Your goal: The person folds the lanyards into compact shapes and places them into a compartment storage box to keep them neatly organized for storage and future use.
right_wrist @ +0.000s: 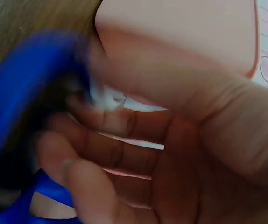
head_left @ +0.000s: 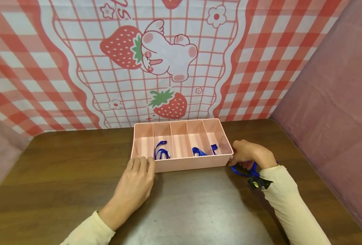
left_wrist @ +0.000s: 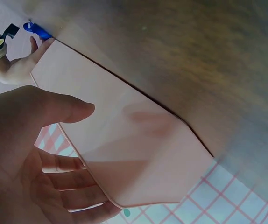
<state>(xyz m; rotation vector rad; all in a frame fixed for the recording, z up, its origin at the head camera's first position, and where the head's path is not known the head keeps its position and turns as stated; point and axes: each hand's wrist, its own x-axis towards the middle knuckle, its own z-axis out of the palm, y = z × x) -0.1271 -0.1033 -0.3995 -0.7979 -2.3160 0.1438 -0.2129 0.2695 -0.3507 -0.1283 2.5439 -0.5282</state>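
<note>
A pink box with several compartments stands on the table near the patterned cloth. At its front left corner my left hand holds the front rim, fingers hooked over the edge; the left wrist view shows the thumb in front of the wall. Beside the box's right end, my right hand has curled fingers and pinches a blue ribbon that loops below it. The right wrist view shows that ribbon blurred, with a small whitish piece among the fingers.
Inside the box, blue ribbon pieces lie in separate compartments: one left of centre, one right of centre, another at the right. A strawberry-patterned cloth hangs behind the brown table. Pinkish fabric hangs at the right.
</note>
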